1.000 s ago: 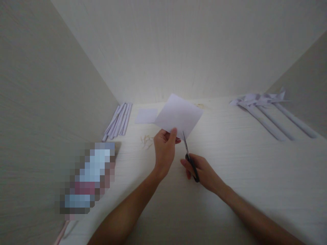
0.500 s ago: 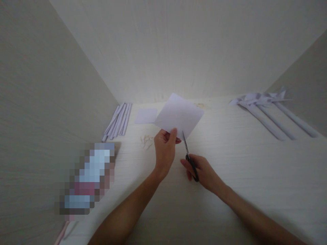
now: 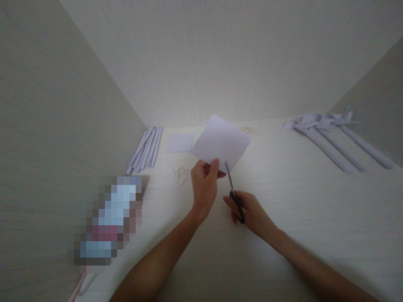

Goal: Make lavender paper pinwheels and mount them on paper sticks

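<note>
My left hand (image 3: 204,184) pinches the near corner of a square sheet of pale paper (image 3: 222,142) and holds it up over the table (image 3: 299,201). My right hand (image 3: 252,212) grips the black handles of a pair of scissors (image 3: 233,193). The blades point up and away, with their tips at the lower edge of the sheet, just right of my left thumb.
A smaller paper square (image 3: 180,142) lies flat behind the sheet. Rolled paper sticks (image 3: 146,149) lie along the left wall. Paper pinwheels on sticks (image 3: 327,136) lie at the back right. Small wooden bits (image 3: 181,173) are scattered left of my hand. A blurred object (image 3: 108,222) sits at front left.
</note>
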